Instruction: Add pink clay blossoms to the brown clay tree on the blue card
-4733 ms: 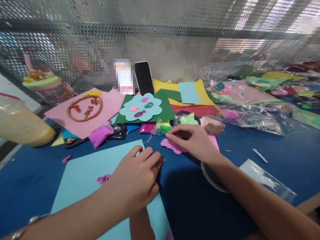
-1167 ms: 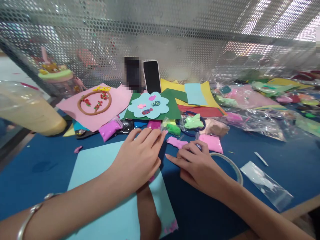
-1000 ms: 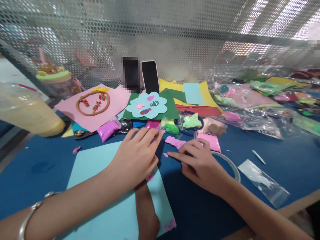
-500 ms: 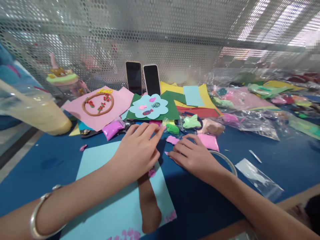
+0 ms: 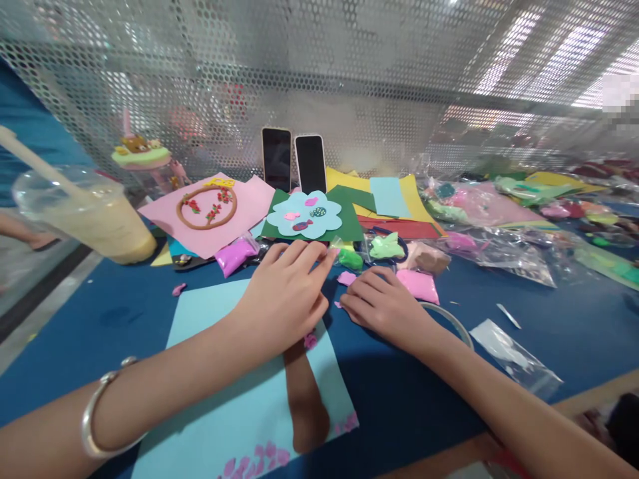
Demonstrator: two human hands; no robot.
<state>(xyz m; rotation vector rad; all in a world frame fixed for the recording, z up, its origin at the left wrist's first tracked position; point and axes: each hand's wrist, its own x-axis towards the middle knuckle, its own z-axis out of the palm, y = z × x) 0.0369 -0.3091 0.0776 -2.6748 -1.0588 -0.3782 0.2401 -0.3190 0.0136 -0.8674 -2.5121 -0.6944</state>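
My left hand (image 5: 287, 289) spans the upper part of a light blue sheet of paper (image 5: 214, 386), palm down. Its fingers reach past the top edge, the index and thumb apart. A brown clay tree trunk (image 5: 307, 412) lies on the sheet, its upper end hidden under this hand. Purple clay bits (image 5: 259, 459) dot the lower edge, and a purple clump (image 5: 310, 340) sits beside the trunk. My right hand (image 5: 382, 306) rests on the table with its fingers curled together, their undersides hidden. A small purple clay scrap (image 5: 338, 305) and a flattened piece (image 5: 347, 278) lie at its fingertips.
Several clay packets, including a purple one (image 5: 237, 256) and a pink one (image 5: 418, 285), lie around my hands. A tape roll (image 5: 456, 322) sits beside my right wrist. Two phones (image 5: 277, 159) lean against the mesh. A drink cup (image 5: 94, 213) stands at left.
The view has shifted slightly, moving the scene a little to the right. My right fingers have drawn closer together; my left hand holds nearly the same pose over the paper.
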